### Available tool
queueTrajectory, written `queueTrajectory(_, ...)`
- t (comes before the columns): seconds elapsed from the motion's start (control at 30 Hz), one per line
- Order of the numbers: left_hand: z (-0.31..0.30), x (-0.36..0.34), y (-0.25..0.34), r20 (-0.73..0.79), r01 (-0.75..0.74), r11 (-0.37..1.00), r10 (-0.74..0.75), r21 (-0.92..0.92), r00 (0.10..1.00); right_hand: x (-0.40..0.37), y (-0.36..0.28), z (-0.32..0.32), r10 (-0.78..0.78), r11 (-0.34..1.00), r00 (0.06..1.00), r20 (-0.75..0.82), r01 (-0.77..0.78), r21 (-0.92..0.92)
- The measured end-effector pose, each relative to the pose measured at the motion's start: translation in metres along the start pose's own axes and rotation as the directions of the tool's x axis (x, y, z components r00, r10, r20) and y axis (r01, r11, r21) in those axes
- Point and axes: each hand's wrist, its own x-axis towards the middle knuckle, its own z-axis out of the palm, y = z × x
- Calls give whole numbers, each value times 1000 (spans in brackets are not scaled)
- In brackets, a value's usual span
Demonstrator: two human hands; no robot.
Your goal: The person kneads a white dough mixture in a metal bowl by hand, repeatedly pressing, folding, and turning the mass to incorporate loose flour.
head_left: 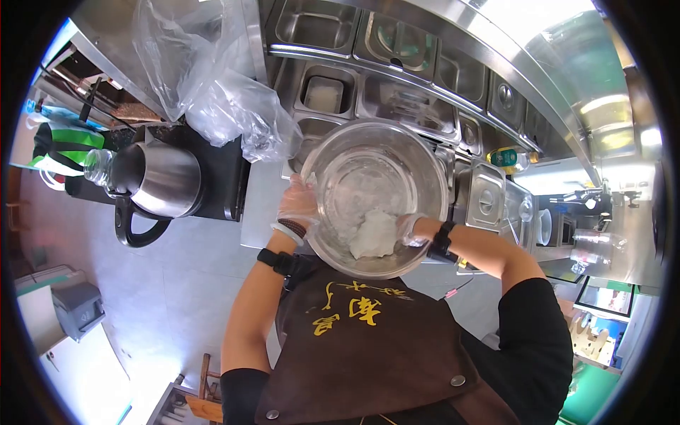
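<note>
A large steel mixing bowl (425, 152) stands on the counter in front of me. In its near part lies a lump of white dough (374, 235), with pale residue smeared over the bowl's bottom. My left hand (297, 202), in a clear plastic glove, grips the bowl's left rim. Inside the bowl on the right, my gloved right hand (409, 230) presses against the dough's side with its fingers curled. The dough and glove partly hide those fingertips.
Steel food pans (407, 99), some lidded, line the counter behind the bowl. Clear plastic bags (244, 113) hang at the upper left, above a steel kettle (170, 177). A yellow-labelled bottle (506, 159) lies to the right. A grey bin (78, 308) stands at lower left.
</note>
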Motion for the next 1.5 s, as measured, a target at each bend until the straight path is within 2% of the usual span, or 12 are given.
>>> queueTrajectory(0.1, 2, 0, -4, 1, -27, 1000, 27, 14, 1000, 10, -5, 10, -182, 979, 982, 59, 186, -83)
queueTrajectory(0.2, -1, -2, 2, 8, 21, 1000, -21, 20, 1000, 22, 26, 0, 198, 979, 977, -82, -192, 74)
queueTrajectory(0.33, 5, -3, -5, -15, 54, 998, -54, -35, 998, 48, 41, 22, 537, 842, 599, -594, -421, 337)
queueTrajectory(0.43, 6, -9, -4, -76, 46, 998, -50, -53, 996, 61, 20, 40, 589, 772, 635, -499, -261, 579)
queueTrajectory(0.53, 9, -9, -4, -138, 28, 999, -32, -31, 990, 30, -17, 20, 349, 837, 896, -274, -166, 522)
queueTrajectory(0.83, 10, -10, -5, -162, 8, 999, -15, -43, 987, 50, -8, 42, 216, 880, 713, -667, 154, 449)
queueTrajectory(0.9, 11, -10, -7, -134, 13, 999, -19, -44, 991, 47, 6, 33, 342, 746, 816, -465, 65, 663)
queueTrajectory(1.0, 10, -10, -6, -104, 32, 998, -36, -46, 994, 43, 13, 24, 195, 926, 906, -376, -44, 374)
queueTrajectory(1.1, 13, -9, -8, -105, 23, 996, -32, -85, 994, 18, -33, -24, 352, 635, 881, -317, 24, 772)
queueTrajectory(1.17, 14, -9, -9, -122, 10, 996, -21, -91, 992, 27, -53, -38, 571, 27, 818, 74, -109, 994)
queueTrajectory(1.37, 16, -6, -15, -107, 11, 1000, -13, -21, 994, 22, -62, -37, 457, 699, 751, -476, 29, 715)
queueTrajectory(1.5, 13, -10, -12, -90, 48, 995, -56, -82, 994, 9, -52, -36, 189, 844, 776, -601, 185, 504)
